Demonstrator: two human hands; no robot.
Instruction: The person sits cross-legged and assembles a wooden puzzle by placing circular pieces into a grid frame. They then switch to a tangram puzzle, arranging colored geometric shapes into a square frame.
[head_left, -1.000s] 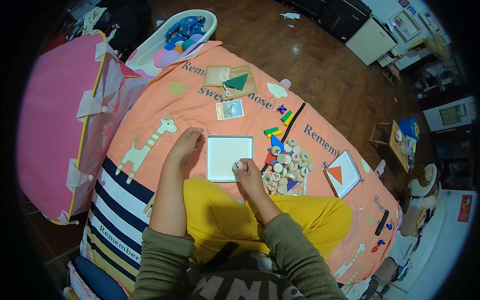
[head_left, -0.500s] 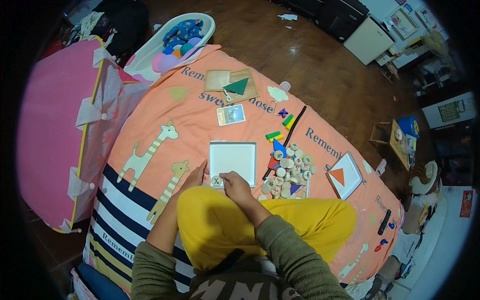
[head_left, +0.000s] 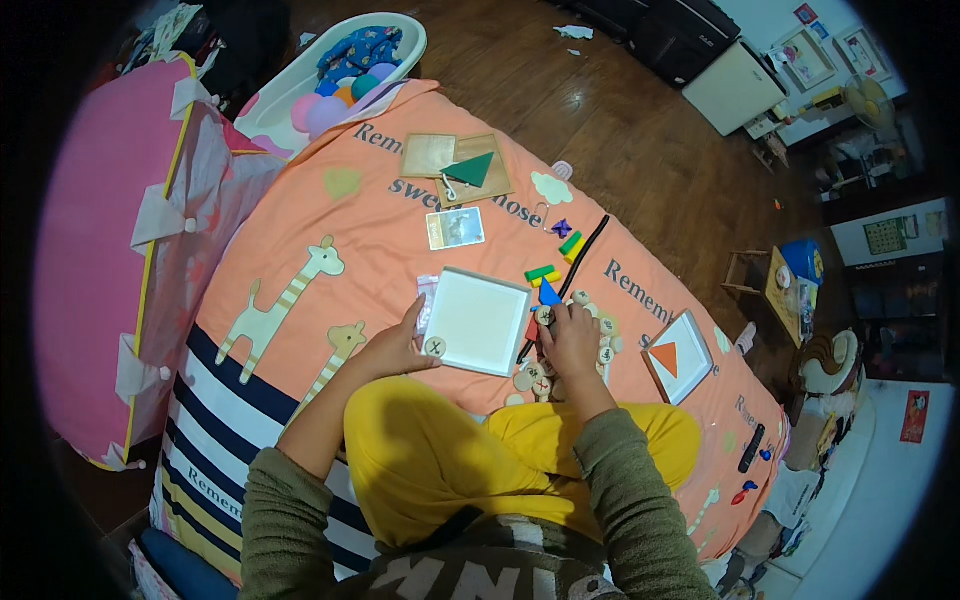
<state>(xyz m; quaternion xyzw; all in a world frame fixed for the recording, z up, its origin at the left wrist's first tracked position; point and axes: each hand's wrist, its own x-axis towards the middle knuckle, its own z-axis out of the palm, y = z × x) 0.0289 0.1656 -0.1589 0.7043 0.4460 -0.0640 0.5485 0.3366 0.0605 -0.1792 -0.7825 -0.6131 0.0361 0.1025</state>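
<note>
A shallow white box (head_left: 482, 322) lies in front of my legs, slightly turned. One round wooden disc (head_left: 434, 347) with a dark mark sits in its near left corner. My left hand (head_left: 400, 347) grips the box at that corner, thumb toward the near edge. Over a heap of wooden discs (head_left: 605, 355) to the right, my right hand (head_left: 573, 343) has its fingers bent around the side of a marked disc (head_left: 545, 316). A blue triangle (head_left: 549, 292) lies just beyond that disc. Part of the heap is hidden under my right hand.
A small plastic packet (head_left: 427, 290) lies beside the box. Beyond are green and yellow cylinders (head_left: 543, 274), a black strip (head_left: 588, 252), a picture card (head_left: 456, 229) and a green triangle (head_left: 470, 170). A white tray (head_left: 686, 350) with an orange triangle stands right.
My right hand has left the disc in the box's corner and moved right to the heap. The box has turned slightly, exposing the packet; my left hand now grips its corner.
</note>
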